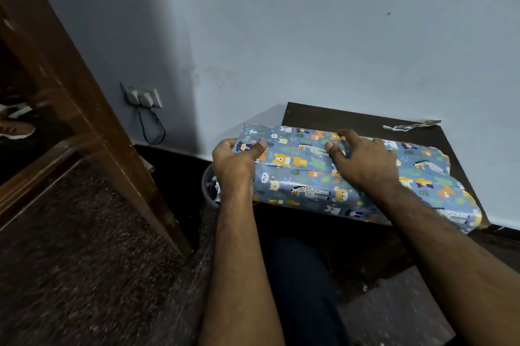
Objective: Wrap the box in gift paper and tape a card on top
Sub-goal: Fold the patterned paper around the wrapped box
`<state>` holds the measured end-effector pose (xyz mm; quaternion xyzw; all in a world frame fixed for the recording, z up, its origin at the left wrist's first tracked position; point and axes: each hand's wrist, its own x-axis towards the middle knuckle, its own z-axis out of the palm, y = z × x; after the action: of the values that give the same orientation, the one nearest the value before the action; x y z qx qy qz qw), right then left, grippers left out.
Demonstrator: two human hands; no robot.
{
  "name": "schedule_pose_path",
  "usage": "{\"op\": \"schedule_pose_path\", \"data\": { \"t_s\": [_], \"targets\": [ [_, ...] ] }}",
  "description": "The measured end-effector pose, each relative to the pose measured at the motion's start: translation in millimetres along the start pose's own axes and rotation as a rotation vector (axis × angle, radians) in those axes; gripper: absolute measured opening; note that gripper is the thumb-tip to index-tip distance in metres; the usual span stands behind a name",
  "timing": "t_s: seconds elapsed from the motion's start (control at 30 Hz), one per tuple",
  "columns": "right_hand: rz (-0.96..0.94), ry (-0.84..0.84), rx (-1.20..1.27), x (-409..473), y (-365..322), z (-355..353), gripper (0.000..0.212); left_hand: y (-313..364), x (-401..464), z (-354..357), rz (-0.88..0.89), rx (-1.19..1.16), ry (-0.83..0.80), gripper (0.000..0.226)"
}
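Note:
The box (304, 176) lies on a dark wooden table (351, 120), covered in blue gift paper printed with cartoon animals. A paper seam runs along its top. My left hand (235, 165) grips the box's left end, thumb on top and fingers curled round the side. My right hand (363, 162) rests on the top near the middle, fingers bent with their tips pressing the paper. No card is in view.
A scrap strip of gift paper (412, 125) lies at the table's far edge by the wall. A roll of tape (209, 185) sits partly hidden under the box's left end. A wooden door frame (84, 109) stands at left, beside a wall socket (142, 96).

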<state>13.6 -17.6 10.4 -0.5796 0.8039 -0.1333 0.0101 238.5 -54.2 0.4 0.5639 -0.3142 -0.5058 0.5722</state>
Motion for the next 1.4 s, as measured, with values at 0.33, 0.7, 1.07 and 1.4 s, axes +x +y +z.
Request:
{"op": "schedule_pose_path", "data": {
  "t_s": [0.33,0.7,1.07,1.4],
  "targets": [
    [0.004,-0.001,0.011,-3,-1,0,0.056,-1,-7,-4,0.065,0.376,0.188,0.047],
    [0.025,-0.034,-0.022,-7,-4,-5,0.059,-10,-95,57,0.525,0.488,0.404,0.035],
    [-0.161,-0.241,-0.094,-31,-3,-34,0.045,-59,-147,84,-0.588,-0.311,-0.099,0.104],
    [-0.424,-0.137,0.108,-70,30,-28,0.035,-89,-85,86,-0.617,-0.236,0.098,0.134]
  ]
}}
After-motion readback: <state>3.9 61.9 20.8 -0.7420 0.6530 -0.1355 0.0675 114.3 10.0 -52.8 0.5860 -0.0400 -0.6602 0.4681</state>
